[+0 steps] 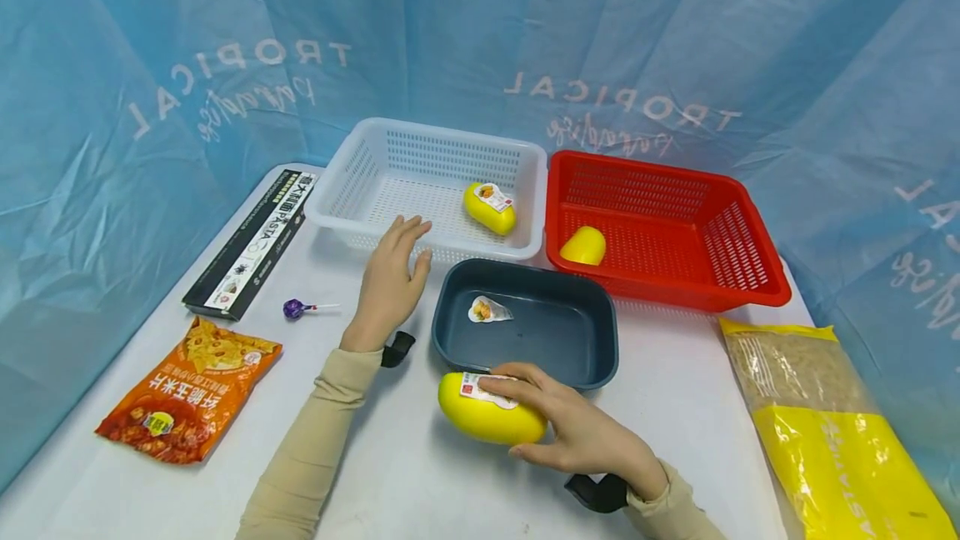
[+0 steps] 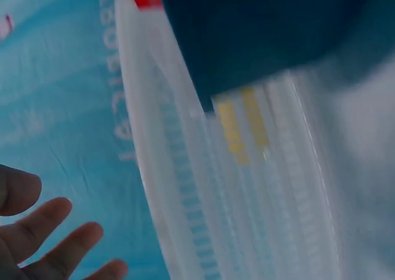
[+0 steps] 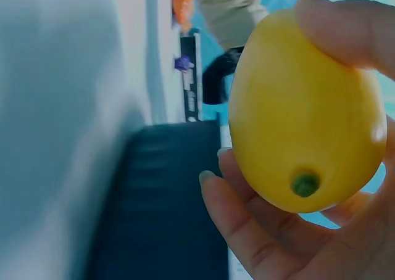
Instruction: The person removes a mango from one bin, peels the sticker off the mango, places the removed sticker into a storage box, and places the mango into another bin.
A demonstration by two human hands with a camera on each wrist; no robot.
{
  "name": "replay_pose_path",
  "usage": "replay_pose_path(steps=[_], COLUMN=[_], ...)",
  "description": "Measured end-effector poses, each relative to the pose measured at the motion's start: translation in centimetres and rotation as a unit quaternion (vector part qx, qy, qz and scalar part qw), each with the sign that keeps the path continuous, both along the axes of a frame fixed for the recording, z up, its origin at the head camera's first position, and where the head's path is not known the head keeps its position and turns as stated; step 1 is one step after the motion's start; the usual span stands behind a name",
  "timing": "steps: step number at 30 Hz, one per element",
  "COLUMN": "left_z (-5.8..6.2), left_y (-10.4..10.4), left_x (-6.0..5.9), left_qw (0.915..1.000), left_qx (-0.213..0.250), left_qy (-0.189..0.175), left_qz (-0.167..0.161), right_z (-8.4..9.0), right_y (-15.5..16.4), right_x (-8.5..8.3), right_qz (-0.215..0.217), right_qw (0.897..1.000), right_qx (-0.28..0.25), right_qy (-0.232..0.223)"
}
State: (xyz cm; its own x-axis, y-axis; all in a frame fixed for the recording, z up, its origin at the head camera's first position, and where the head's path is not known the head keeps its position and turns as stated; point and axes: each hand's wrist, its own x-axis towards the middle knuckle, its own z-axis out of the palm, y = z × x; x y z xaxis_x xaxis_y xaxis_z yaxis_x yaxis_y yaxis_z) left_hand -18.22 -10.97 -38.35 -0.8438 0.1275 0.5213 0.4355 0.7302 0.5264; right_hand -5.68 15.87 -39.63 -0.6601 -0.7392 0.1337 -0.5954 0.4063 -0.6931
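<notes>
so the yellow fruit [image 1: 491, 413] is a smooth, glossy, plump oval, bright yellow all over, with a little green stem nub [image 3: 305, 184] on one end in the right wrist view. mango or melon, can't tell which. there's a white label [image 1: 468, 386] on top with a red square on it, partly under the fingers.

it's in the right hand [image 1: 581, 427], thumb on one side and fingers curled round the other, just on the near side of the dark blue tray [image 1: 606, 332]. can't tell if it's touching the table. the left hand [image 1: 390, 286] holds nothing, fingers loosely stretched out and thumb apart, up by the front rim of the white basket [image 1: 352, 232], well apart from the fruit. can't tell if it touches the rim.

a second yellow fruit [image 1: 483, 215] with a similar sticker lies in the white basket, and a third one [image 1: 583, 246] sits in the near left corner of the red basket [image 1: 742, 290]. a fruit-picture sticker [image 1: 489, 310] lies in the tray.

writing: the black box [image 1: 251, 244] on the left says "pasta" plus chinese characters. the orange snack bag [image 1: 187, 390] has what looks like 玉米片. the yellow bag [image 1: 855, 457] on the right shows something like "astati", rest unclear. the blue curtain [image 1: 480, 40] reads "tropical paradise" backwards. there's also a purple lollipop [image 1: 293, 309] near the box.
</notes>
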Motion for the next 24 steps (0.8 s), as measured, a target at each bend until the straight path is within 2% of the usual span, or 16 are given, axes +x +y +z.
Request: replay_pose_path(steps=[5,12,16,19,22,24], left_z=[-0.2,-0.9,-0.6,-0.5,-0.8,-1.0], left_y=[1.5,2.8,4.0,5.0,5.7,5.9], left_x=[1.5,2.8,4.1,5.2,6.3,6.9], left_qw=[0.9967,0.9884,0.979,0.9688,0.9589,0.955], left_qx=[-0.007,-0.007,-0.005,-0.01,-0.024,-0.03], left_qy=[0.012,0.042,0.07,0.086,0.098,0.099], left_qz=[-0.08,-0.146,-0.192,-0.232,-0.265,-0.278], right_z=[-1.4,-3.6,-4.7,-5.4,-5.9,-6.1], right_y=[-0.3,-0.3,0.0,0.2,0.6,0.8], right_x=[0.3,0.4,0.1,-0.1,-0.3,-0.4], right_qz=[0.015,0.013,-0.006,-0.012,-0.009,-0.012], right_qw=[1.0,1.0,1.0,0.999,1.0,1.0], right_qx=[0.014,0.024,0.03,0.028,0.024,0.021], right_qy=[-0.006,-0.001,0.002,0.008,0.009,-0.008])
